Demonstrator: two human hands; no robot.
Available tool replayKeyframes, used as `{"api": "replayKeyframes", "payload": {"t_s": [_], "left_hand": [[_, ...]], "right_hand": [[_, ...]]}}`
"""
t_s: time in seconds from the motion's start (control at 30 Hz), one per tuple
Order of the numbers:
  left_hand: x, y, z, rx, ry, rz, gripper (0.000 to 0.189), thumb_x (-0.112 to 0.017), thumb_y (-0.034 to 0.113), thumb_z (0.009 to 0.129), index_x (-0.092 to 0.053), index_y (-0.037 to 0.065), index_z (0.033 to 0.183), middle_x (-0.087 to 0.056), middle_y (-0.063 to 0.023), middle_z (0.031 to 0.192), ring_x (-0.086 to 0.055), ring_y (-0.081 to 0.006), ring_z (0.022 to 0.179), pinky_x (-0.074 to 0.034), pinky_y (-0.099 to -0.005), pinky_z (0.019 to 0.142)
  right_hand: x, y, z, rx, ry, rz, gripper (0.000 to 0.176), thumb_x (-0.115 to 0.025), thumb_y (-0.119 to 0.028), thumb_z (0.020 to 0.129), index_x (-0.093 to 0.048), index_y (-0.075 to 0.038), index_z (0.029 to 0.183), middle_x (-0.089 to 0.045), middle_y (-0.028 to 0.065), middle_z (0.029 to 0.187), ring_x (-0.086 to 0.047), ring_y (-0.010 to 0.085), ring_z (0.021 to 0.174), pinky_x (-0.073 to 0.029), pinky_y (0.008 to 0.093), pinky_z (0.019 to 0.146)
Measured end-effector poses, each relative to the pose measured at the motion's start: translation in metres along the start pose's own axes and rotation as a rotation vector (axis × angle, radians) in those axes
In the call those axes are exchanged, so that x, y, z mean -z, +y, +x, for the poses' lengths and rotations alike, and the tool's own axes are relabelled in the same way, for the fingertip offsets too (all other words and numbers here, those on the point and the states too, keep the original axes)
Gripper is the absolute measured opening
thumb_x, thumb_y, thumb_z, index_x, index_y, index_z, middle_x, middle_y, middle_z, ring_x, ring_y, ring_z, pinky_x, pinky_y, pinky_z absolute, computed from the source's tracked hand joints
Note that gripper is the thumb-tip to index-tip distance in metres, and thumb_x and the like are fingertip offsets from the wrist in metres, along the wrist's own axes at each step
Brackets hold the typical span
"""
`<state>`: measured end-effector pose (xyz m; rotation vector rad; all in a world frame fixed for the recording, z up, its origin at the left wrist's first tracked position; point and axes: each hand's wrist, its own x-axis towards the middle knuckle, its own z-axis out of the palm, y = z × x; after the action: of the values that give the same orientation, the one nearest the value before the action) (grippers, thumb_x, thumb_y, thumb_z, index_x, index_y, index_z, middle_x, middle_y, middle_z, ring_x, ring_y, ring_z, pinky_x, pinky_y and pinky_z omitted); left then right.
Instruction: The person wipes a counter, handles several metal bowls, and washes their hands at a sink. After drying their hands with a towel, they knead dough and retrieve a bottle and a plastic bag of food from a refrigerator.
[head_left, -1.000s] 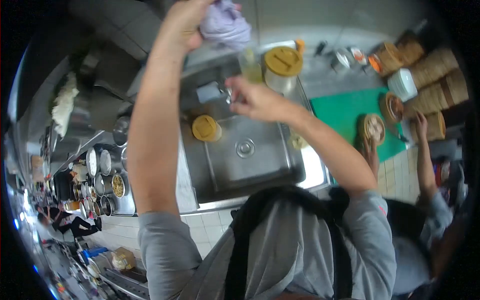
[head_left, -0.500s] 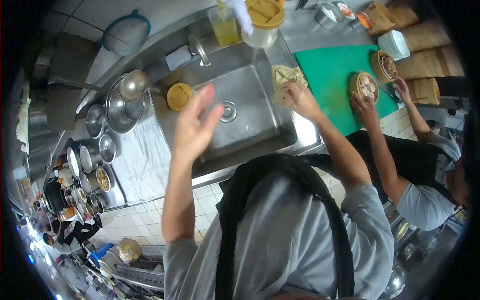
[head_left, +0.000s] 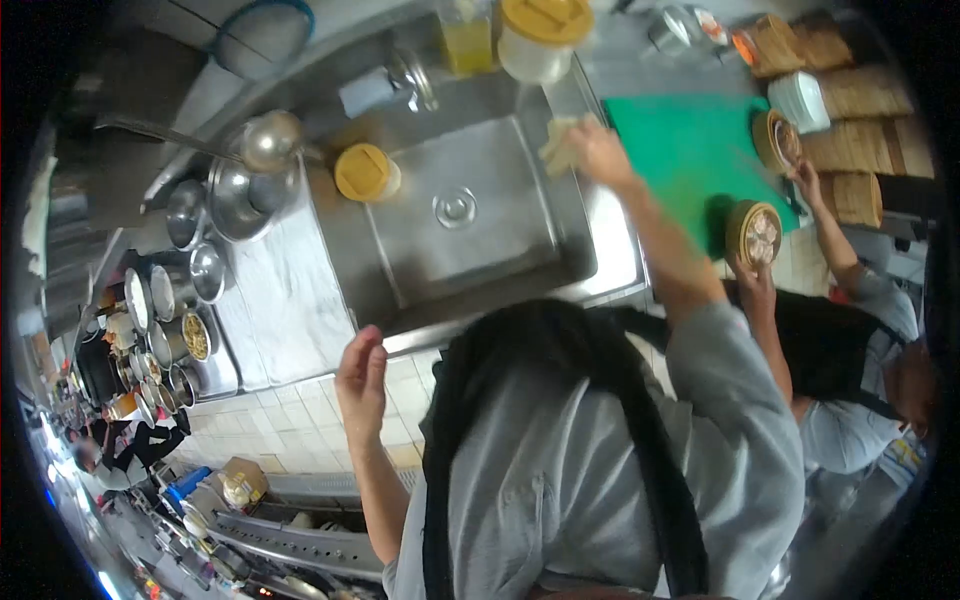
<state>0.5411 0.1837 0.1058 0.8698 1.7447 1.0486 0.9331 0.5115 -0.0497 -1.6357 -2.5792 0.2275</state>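
My right hand (head_left: 598,152) is closed on a yellowish cloth (head_left: 560,146) at the right rim of the steel sink (head_left: 470,215), beside the green board (head_left: 670,160). Near the sink's front edge, my left hand (head_left: 362,378) hangs over the floor tiles, holding nothing; its fingers are bent but apart from the thumb. A yellow-lidded container (head_left: 364,173) stands in the sink's back left corner. Behind the sink are the faucet (head_left: 420,85), a jug of yellow liquid (head_left: 467,40) and a larger yellow-lidded tub (head_left: 540,40).
At right, a co-worker's hands hold two bamboo steamers (head_left: 757,235) (head_left: 776,142) of food by the green board. Stacked steamers (head_left: 860,145) stand beyond. Metal bowls (head_left: 208,272) and a ladle (head_left: 270,142) are at left. Another person (head_left: 135,455) is far left.
My left hand has moved from over the sink toward its front edge. My right hand has shifted up slightly with the cloth. The co-worker's nearer steamer has moved toward the board's front edge.
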Motion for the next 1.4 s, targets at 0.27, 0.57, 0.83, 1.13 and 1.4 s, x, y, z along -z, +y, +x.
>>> {"api": "replayKeyframes", "payload": {"t_s": [0.27, 0.57, 0.83, 1.13, 1.4], "left_hand": [[0.001, -0.026, 0.002, 0.089, -0.034, -0.056, 0.033, -0.063, 0.014, 0.099, -0.059, -0.004, 0.127, -0.065, -0.0108, 0.120, -0.061, -0.0177, 0.112, -0.047, -0.0294, 0.098], [-0.010, -0.068, 0.042, 0.127, -0.156, -0.150, 0.033, -0.065, 0.017, 0.098, -0.062, -0.001, 0.125, -0.066, -0.0062, 0.114, -0.060, -0.0136, 0.105, -0.047, -0.0259, 0.092], [-0.088, -0.053, 0.103, 0.268, -0.469, -0.384, 0.055, -0.062, 0.031, 0.099, -0.045, 0.008, 0.145, -0.052, -0.0056, 0.141, -0.044, -0.0189, 0.135, -0.035, -0.0337, 0.110], [-0.016, -0.061, 0.073, -0.187, 0.058, -0.016, 0.028, -0.072, 0.015, 0.088, -0.062, 0.008, 0.113, -0.067, -0.0087, 0.098, -0.066, -0.0224, 0.092, -0.052, -0.0339, 0.081], [-0.022, -0.162, 0.031, -0.046, 0.217, 0.418, 0.036, -0.074, 0.015, 0.080, -0.059, 0.008, 0.113, -0.062, -0.0175, 0.102, -0.060, -0.0391, 0.098, -0.050, -0.0467, 0.084]], "right_hand": [[-0.009, -0.005, -0.091, 0.153, 0.079, 0.178, 0.023, -0.062, -0.005, 0.081, -0.063, -0.007, 0.104, -0.061, 0.0160, 0.102, -0.060, 0.0378, 0.099, -0.050, 0.0459, 0.081], [0.024, -0.059, -0.215, -0.340, -0.375, 0.756, 0.027, -0.063, -0.004, 0.084, -0.068, -0.006, 0.110, -0.071, 0.0151, 0.104, -0.071, 0.0273, 0.094, -0.055, 0.0368, 0.086], [0.040, -0.161, -0.075, -0.163, -0.576, 1.298, 0.022, -0.062, -0.011, 0.093, -0.064, -0.002, 0.113, -0.067, 0.0050, 0.100, -0.063, 0.0138, 0.092, -0.052, 0.0288, 0.082], [0.013, -0.226, -0.035, 0.244, -0.505, 1.079, 0.037, -0.061, -0.015, 0.098, -0.053, -0.001, 0.131, -0.061, 0.0076, 0.119, -0.057, 0.0162, 0.111, -0.047, 0.0303, 0.095], [-0.035, -0.184, -0.065, -0.209, -0.979, 1.336, 0.046, -0.060, -0.031, 0.100, -0.046, -0.012, 0.139, -0.051, 0.0078, 0.135, -0.057, 0.0230, 0.111, -0.050, 0.0415, 0.093]]}}
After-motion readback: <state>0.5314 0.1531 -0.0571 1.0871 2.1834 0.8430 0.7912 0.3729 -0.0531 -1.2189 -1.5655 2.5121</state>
